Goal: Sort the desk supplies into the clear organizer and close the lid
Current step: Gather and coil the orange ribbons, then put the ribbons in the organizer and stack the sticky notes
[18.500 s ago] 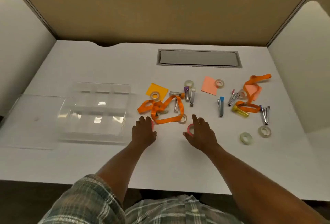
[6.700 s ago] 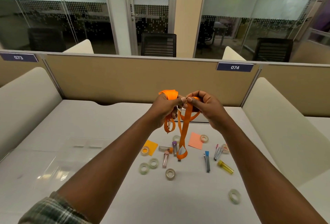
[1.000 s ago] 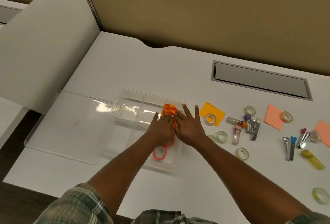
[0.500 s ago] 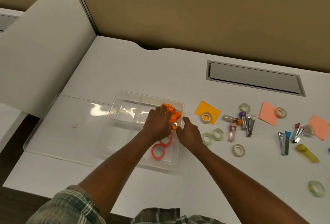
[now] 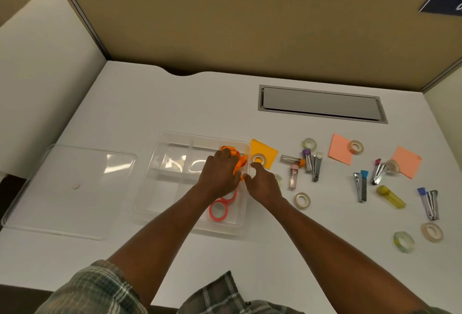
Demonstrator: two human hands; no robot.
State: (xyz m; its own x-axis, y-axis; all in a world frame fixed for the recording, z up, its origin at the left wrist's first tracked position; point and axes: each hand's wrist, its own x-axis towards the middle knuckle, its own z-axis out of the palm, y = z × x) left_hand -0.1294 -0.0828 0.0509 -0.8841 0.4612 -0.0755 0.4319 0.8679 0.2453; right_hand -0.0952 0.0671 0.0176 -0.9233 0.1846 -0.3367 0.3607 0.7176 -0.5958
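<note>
The clear organizer [image 5: 160,163] stands open on the white desk, its lid [image 5: 70,188] lying flat to its left. A bundled orange ribbon [image 5: 240,159] fills the far right compartment. My left hand [image 5: 220,173] lies on top of it, fingers pressing it down. Just outside the organizer's right wall is my right hand [image 5: 262,183], fingers loosely bent and holding nothing, thumb close to the ribbon's edge. Two pink tape rolls [image 5: 218,210] lie in the near right compartment, one partly under my left wrist.
Right of the organizer lie an orange sticky note [image 5: 268,154] with a tape roll on it, several clear tape rolls [image 5: 302,200], metal clips [image 5: 317,169], small vials [image 5: 293,176], pink notes [image 5: 338,149] and a yellow tube [image 5: 390,197]. A grey cable hatch [image 5: 322,104] sits behind; partitions enclose the desk.
My right hand has drawn back off the ribbon to just outside the organizer's right wall. My left hand stays on the ribbon. The view shifted left and up.
</note>
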